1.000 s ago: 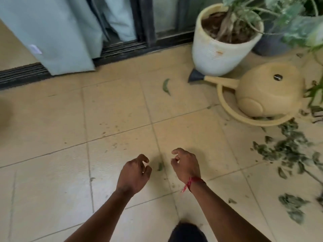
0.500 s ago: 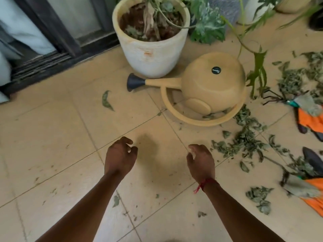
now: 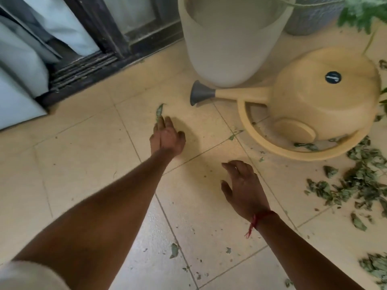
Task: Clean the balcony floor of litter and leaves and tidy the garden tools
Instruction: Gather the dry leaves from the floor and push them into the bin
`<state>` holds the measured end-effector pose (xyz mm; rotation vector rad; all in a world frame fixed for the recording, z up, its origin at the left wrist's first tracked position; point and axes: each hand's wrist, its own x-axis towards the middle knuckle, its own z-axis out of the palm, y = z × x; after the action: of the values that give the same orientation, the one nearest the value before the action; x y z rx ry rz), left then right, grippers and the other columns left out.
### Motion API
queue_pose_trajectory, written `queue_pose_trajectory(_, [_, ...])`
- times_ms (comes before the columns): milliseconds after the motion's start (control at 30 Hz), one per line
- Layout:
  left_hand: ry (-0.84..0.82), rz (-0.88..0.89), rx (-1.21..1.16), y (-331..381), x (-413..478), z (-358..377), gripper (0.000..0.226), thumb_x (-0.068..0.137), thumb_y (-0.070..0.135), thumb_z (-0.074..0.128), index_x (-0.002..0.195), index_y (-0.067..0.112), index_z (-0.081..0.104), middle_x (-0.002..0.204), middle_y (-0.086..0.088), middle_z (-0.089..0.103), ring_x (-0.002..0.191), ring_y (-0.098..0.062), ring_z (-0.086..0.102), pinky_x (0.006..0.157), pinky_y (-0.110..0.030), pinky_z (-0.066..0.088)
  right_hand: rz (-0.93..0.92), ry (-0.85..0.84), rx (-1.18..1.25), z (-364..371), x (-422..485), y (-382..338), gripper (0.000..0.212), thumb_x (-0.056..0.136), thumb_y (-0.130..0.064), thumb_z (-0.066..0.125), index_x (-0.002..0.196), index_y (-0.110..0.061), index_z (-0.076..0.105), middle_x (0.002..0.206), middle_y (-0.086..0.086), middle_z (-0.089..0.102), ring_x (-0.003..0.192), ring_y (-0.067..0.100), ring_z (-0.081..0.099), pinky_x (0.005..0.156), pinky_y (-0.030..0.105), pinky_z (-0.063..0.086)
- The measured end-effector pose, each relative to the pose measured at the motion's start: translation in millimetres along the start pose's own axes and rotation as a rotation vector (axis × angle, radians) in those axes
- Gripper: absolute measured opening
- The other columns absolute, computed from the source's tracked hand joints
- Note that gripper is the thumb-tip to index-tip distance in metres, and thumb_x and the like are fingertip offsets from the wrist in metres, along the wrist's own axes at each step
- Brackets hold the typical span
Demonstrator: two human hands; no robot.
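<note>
Stretched forward since half a second ago, left hand (image 3: 166, 137), fingers (image 3: 166, 125) loose and empty, reaches a fallen leaf (image 3: 159, 110) lying at their tips; right hand (image 3: 243, 189) hovers slack. Pinching near the stem should lift it whole

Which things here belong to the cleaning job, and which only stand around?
For the job: long green leaf at the left hand; scattered dry green leaves; beige plastic watering can.
Just there: large white plant pot; dark door frame.

Tiled floor (image 3: 83, 164): leaves (image 3: 364, 185), watering can (image 3: 314, 105), white pot (image 3: 228, 42).
</note>
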<state>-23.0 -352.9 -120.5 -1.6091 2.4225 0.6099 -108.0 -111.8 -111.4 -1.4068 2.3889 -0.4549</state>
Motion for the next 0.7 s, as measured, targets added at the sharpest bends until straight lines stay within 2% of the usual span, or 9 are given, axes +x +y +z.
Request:
queue_pose_trajectory(100, [-0.093,0.013,0.030,-8.4,43.5,-9.4,0.080,0.099,0.045,0.041,0.157,0.012,-0.003,0.164,-0.012,-0.010,0.151,-0.034,0.001,0.120,-0.050,0.016,0.025,-0.014,0.015,6.6,-4.0,-10.7,0.048,0.088,-0.025,0.062,0.135,-0.018,0.051,0.131,0.004,0.052,0.122,0.021,0.049,0.097,0.036,0.049])
queue_pose_trajectory(233, [-0.182,0.034,0.043,-14.0,57.2,-1.1,0.079,0.101,0.050,0.035,0.156,0.009,-0.005,0.163,-0.014,-0.015,0.151,-0.032,-0.010,0.122,-0.048,0.003,0.059,-0.034,0.000,10.4,-23.7,-10.7,0.048,0.086,-0.024,0.064,0.133,-0.018,0.053,0.127,0.003,0.055,0.116,0.020,0.052,0.093,0.032,0.051])
queue_pose_trajectory(333, [-0.160,0.224,0.040,-17.0,12.7,19.7,0.077,0.102,0.048,0.032,0.156,0.006,-0.003,0.163,-0.015,-0.012,0.151,-0.032,-0.009,0.122,-0.044,0.001,0.091,-0.022,0.010,9.5,-46.5,-5.6,0.047,0.084,-0.018,0.068,0.129,-0.016,0.055,0.121,0.006,0.058,0.109,0.023,0.056,0.086,0.034,0.055])
queue_pose_trajectory(433, [-0.172,0.435,0.003,-19.5,-71.6,54.7,0.078,0.102,0.048,0.031,0.156,0.005,-0.004,0.163,-0.016,-0.013,0.150,-0.033,-0.012,0.123,-0.046,0.001,0.139,-0.022,0.002,11.7,-81.8,-3.6,0.045,0.084,-0.012,0.067,0.127,-0.016,0.055,0.120,0.007,0.058,0.109,0.023,0.056,0.083,0.035,0.057])
queue_pose_trajectory(500, [-0.215,0.508,-0.035,-16.3,-132.6,79.1,0.077,0.101,0.045,0.032,0.155,0.008,-0.008,0.162,-0.014,-0.018,0.149,-0.032,-0.018,0.123,-0.047,-0.002,0.190,-0.023,0.019,15.0,-110.1,-4.6,0.045,0.083,-0.007,0.067,0.126,-0.016,0.056,0.120,0.006,0.059,0.109,0.022,0.057,0.082,0.036,0.058])
queue_pose_trajectory(533, [-0.250,0.535,-0.065,-13.9,-158.2,90.5,0.076,0.101,0.040,0.036,0.156,0.009,-0.007,0.162,-0.013,-0.019,0.149,-0.031,-0.019,0.123,-0.048,-0.001,0.214,-0.026,0.024,16.9,-123.9,-6.4,0.046,0.082,-0.005,0.067,0.126,-0.016,0.057,0.120,0.006,0.059,0.109,0.022,0.057,0.082,0.036,0.058])
queue_pose_trajectory(600, [-0.317,0.625,-0.141,-8.8,-201.1,105.7,0.072,0.101,0.027,0.044,0.157,0.011,0.003,0.163,-0.011,-0.014,0.150,-0.029,-0.015,0.123,-0.049,0.009,0.244,-0.025,0.026,20.4,-151.0,-8.8,0.046,0.081,-0.003,0.067,0.125,-0.015,0.059,0.121,0.006,0.059,0.110,0.023,0.057,0.087,0.035,0.057])
queue_pose_trajectory(700, [-0.220,0.727,-0.323,-14.9,-232.0,105.4,0.056,0.098,0.014,0.043,0.152,0.014,0.030,0.164,-0.009,0.009,0.152,-0.023,0.006,0.120,-0.045,0.027,0.331,0.011,0.064,20.1,-179.8,-7.6,0.046,0.081,0.001,0.066,0.124,-0.013,0.060,0.123,0.007,0.058,0.112,0.024,0.057,0.089,0.028,0.051])
